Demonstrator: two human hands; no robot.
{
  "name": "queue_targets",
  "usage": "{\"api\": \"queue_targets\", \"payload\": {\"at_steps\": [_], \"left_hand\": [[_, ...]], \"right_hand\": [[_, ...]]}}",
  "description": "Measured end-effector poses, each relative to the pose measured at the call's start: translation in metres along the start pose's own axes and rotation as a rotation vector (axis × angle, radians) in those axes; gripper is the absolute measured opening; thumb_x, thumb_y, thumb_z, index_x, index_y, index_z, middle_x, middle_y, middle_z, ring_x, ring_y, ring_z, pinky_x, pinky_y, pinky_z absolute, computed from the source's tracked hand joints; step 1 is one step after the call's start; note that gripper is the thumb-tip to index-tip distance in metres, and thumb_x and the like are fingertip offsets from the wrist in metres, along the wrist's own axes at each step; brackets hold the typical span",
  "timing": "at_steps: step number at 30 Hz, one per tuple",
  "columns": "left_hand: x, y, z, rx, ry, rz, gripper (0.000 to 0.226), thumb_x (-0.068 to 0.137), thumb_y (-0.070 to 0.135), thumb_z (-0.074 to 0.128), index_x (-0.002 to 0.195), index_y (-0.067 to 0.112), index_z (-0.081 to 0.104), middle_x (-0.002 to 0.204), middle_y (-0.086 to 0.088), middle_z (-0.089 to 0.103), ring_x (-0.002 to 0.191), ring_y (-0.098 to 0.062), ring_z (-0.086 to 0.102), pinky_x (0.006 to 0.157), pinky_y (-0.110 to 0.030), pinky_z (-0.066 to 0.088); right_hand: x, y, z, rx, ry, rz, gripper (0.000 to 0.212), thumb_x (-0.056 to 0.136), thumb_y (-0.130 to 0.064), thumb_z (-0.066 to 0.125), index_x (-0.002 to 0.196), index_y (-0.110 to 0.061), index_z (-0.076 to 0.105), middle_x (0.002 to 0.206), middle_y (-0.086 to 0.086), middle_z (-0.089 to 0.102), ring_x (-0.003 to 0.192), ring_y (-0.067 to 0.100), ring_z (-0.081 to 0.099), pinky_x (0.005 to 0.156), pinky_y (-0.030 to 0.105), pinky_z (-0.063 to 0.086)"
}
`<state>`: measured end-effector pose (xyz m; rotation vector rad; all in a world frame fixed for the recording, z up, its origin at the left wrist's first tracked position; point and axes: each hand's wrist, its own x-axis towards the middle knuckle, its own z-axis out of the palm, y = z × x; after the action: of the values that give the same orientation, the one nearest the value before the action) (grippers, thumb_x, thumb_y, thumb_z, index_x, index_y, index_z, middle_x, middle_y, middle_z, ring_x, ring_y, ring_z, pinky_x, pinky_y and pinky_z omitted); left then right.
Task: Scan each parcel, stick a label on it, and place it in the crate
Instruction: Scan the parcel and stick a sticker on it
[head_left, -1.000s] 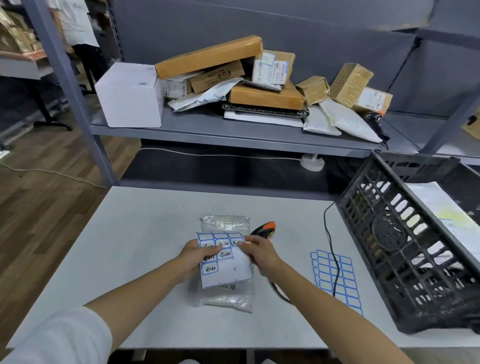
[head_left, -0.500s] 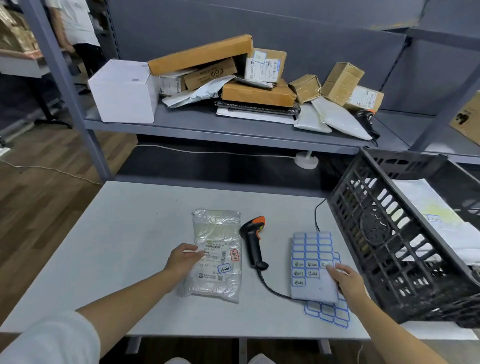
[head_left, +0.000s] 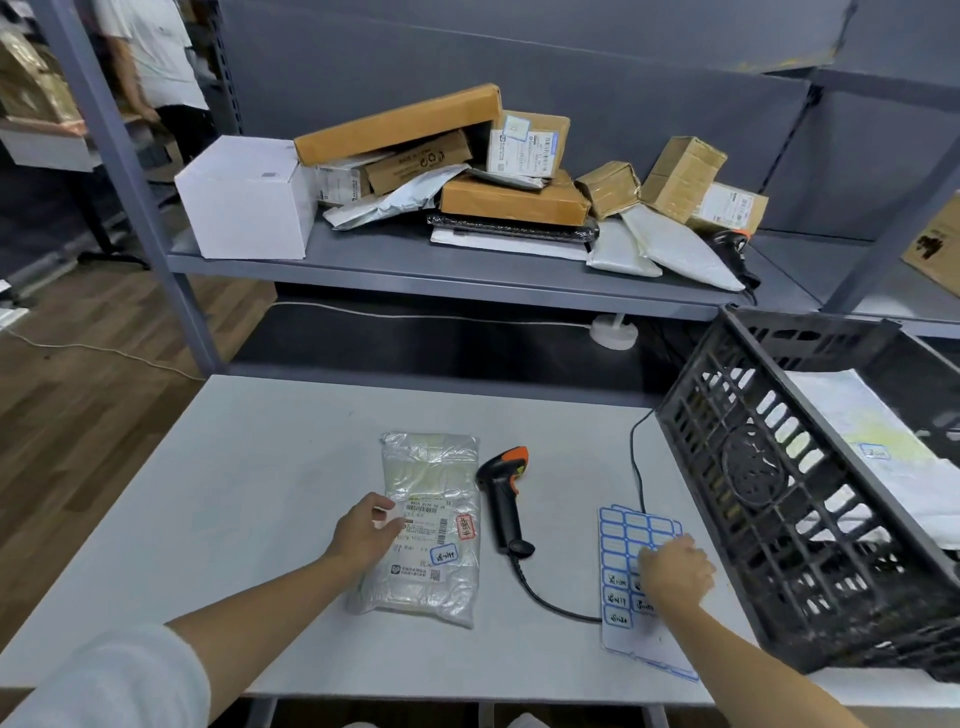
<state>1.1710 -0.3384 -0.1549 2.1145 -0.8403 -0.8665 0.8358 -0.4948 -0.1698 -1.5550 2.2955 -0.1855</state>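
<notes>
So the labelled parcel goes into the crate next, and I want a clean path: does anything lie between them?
Yes. The scanner lies on the table right of the parcel, then the label sheets under the right hand. The crate wall stands beyond.

One head-worn wide-angle view looks forward and steeply down from above the near edge of the white table (head_left: 270, 499), close over it; beyond the table, the grey shelf (head_left: 467, 270) fills the upper frame
</notes>
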Motion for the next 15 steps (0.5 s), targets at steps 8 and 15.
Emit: {"api": "queue_targets", "payload": {"at_steps": [8,15], "left_hand": [[0.021,-0.010,0.001,0.343,-0.107,-0.028,0.042,0.092,0.032,0.057,0.128,0.015,0.044,0.125,-0.011,0.053,0.113,-0.025,0.054,0.094,-0.036,0.047],[0.038,-0.010,0.007,0.216,-0.172,-0.220,0.056,0.086,0.033,0.066,0.125,0.004,0.039,0.125,-0.017,0.049,0.113,-0.030,0.053,0.094,-0.037,0.048]], "right_hand": [[-0.030,-0.102,0.029,0.021,-0.016,-0.448,0.051,0.095,-0.028,0.051,0.139,-0.006,0.038,0.134,0.016,0.049,0.125,0.031,0.040,0.103,0.037,0.031],[-0.048,-0.136,0.046,-0.115,-0.016,-0.657,0.050,0.097,-0.029,0.045,0.142,-0.011,0.033,0.142,0.006,0.042,0.132,0.023,0.034,0.108,0.030,0.025]]}}
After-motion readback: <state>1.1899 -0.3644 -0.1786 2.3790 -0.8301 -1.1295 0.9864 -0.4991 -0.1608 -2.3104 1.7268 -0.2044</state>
